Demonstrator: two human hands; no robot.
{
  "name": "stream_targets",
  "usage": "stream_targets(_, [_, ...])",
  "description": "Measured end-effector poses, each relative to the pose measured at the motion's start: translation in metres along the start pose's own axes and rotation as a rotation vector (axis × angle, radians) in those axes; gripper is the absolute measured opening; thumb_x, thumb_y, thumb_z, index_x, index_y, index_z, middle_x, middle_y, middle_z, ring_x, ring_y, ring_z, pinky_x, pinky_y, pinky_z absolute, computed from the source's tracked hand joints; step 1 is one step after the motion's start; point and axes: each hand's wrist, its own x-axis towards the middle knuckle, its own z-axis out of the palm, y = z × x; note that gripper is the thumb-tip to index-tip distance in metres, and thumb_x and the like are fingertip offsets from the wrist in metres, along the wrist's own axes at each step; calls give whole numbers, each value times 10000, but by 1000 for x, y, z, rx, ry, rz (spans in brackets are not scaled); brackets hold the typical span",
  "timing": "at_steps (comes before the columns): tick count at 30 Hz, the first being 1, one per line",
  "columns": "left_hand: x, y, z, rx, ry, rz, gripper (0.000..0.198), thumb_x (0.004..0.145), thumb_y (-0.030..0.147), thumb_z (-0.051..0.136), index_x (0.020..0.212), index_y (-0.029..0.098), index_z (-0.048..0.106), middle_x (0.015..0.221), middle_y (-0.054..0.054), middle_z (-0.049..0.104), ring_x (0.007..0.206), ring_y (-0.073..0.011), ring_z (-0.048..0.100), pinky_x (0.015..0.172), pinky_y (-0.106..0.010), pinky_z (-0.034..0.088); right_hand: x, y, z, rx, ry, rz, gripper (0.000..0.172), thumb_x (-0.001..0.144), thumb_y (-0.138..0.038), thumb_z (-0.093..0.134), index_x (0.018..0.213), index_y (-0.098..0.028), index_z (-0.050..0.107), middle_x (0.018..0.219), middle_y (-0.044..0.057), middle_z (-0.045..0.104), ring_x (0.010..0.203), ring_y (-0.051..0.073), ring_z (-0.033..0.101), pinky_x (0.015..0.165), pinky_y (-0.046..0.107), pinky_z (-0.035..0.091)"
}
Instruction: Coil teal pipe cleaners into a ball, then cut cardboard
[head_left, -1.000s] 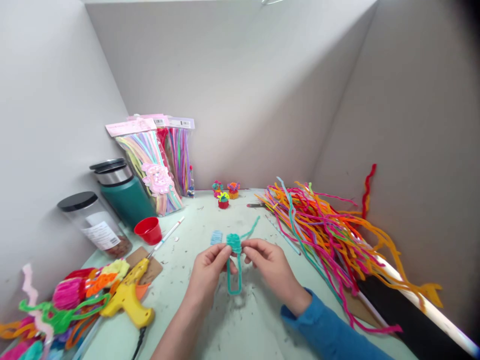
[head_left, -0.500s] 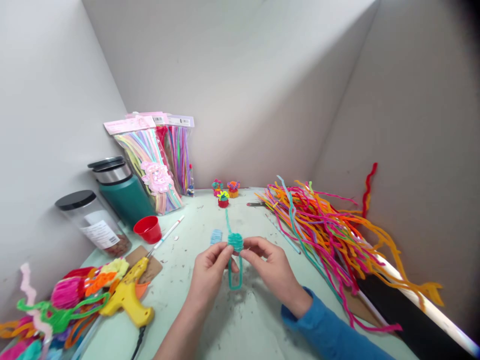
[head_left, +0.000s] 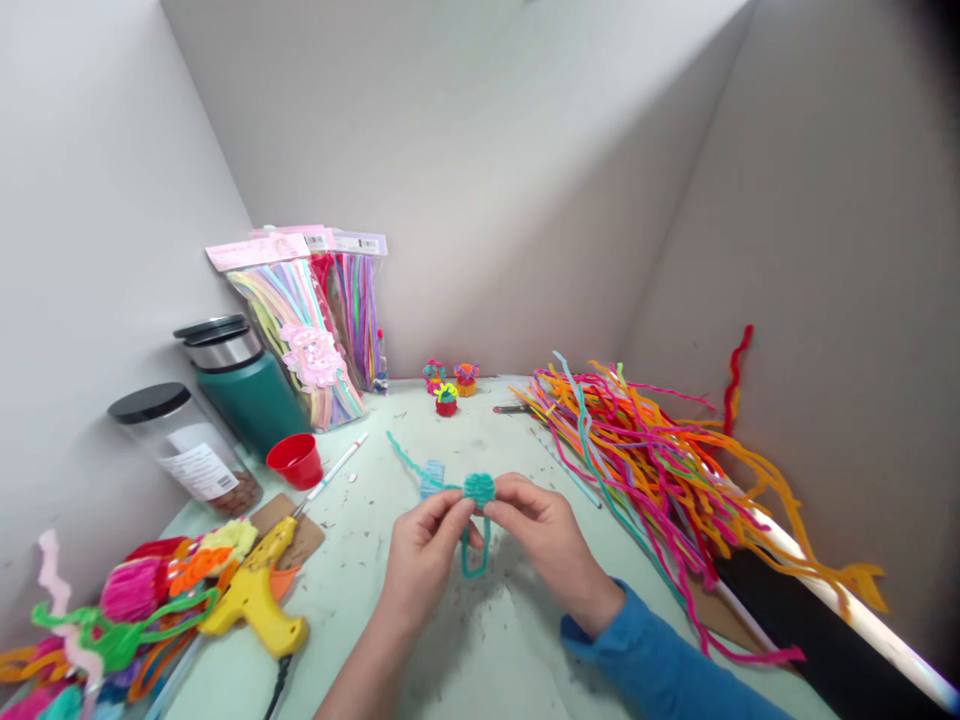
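Between my two hands is a teal pipe cleaner (head_left: 478, 488), woven into a small block at its top. A long open loop of it hangs below, and a loose tail stretches out to the upper left. My left hand (head_left: 429, 532) pinches the block's left side with thumb and fingers. At the right edge, my right hand (head_left: 541, 525) pinches it too. Just behind the left fingers lies a light blue woven piece (head_left: 432, 474) on the table, partly covered by the tail and the hand.
Left: a yellow glue gun (head_left: 259, 595), a red cup (head_left: 295, 461), a clear jar (head_left: 184, 450), a green bottle (head_left: 251, 385) and bagged pipe cleaners (head_left: 300, 320). Right: a heap of loose pipe cleaners (head_left: 652, 450). Small pipe-cleaner figures (head_left: 447, 402) stand at the back.
The teal tail has swung from pointing straight away to lying toward the upper left. The woven block has shifted slightly right, and the hanging loop looks shorter.
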Motion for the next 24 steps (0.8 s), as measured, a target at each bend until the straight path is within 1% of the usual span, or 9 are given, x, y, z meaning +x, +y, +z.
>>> stream_targets(4, [0, -4, 1, 79, 13, -1, 227, 796, 347, 539, 774, 156, 659, 559, -9, 622, 556, -133, 541, 599, -234, 439, -2, 7, 2, -57, 87, -21, 112, 762, -206, 605, 663, -164, 634, 715, 5, 547, 713, 146, 534, 677, 260, 423])
stream_targets(6, [0, -3, 2, 139, 36, -1, 240, 797, 362, 538, 761, 158, 661, 578, -14, 630, 556, -131, 541, 581, -229, 432, -2, 10, 3, -79, 112, -43, 122, 763, -203, 606, 647, -166, 617, 702, -1, 541, 699, 140, 529, 665, 253, 417])
stream_targets(8, [-1, -2, 3, 154, 61, -33, 248, 784, 373, 557, 740, 154, 664, 586, -19, 635, 559, -128, 542, 579, -226, 429, -2, 11, 4, -98, 128, -58, 127, 764, -201, 607, 642, -167, 609, 696, -3, 540, 693, 137, 527, 661, 249, 412])
stream_targets(10, [-1, 0, 4, 62, 73, -123, 252, 760, 377, 590, 720, 140, 666, 600, -29, 639, 561, -125, 548, 581, -227, 433, -3, 12, 5, -118, 138, -60, 134, 768, -203, 603, 640, -166, 603, 695, -3, 539, 693, 136, 525, 661, 248, 410])
stream_targets(14, [2, -2, 6, -334, 47, -359, 245, 704, 368, 658, 714, 123, 645, 635, -27, 624, 518, -106, 536, 533, -230, 432, -4, 12, 7, -133, 149, -55, 160, 777, -210, 589, 625, -166, 567, 685, -8, 528, 686, 133, 514, 657, 245, 401])
stream_targets(16, [3, -4, 7, -474, 52, -406, 231, 674, 343, 694, 740, 130, 631, 672, -17, 624, 495, -93, 527, 508, -228, 426, -5, 13, 8, -125, 153, -35, 174, 776, -216, 585, 613, -168, 545, 672, -14, 516, 668, 129, 500, 646, 240, 394])
stream_targets(18, [3, -6, 8, -493, 86, -406, 238, 657, 329, 713, 754, 130, 626, 699, -19, 629, 486, -86, 524, 494, -224, 418, -4, 14, 8, -112, 157, 3, 181, 770, -226, 586, 607, -167, 534, 657, -20, 503, 650, 124, 482, 630, 235, 387])
stream_targets(21, [2, -8, 10, -390, 143, -367, 258, 663, 346, 707, 743, 112, 634, 676, -32, 628, 501, -94, 531, 503, -228, 419, -3, 15, 8, -74, 167, 64, 172, 755, -250, 595, 618, -165, 535, 640, -29, 492, 637, 121, 466, 617, 228, 381])
stream_targets(24, [1, -9, 10, -304, 151, -333, 273, 681, 365, 686, 736, 101, 640, 643, -43, 627, 525, -111, 538, 529, -241, 432, -3, 17, 9, -28, 177, 122, 167, 730, -275, 617, 633, -163, 539, 621, -36, 501, 631, 122, 469, 617, 228, 381])
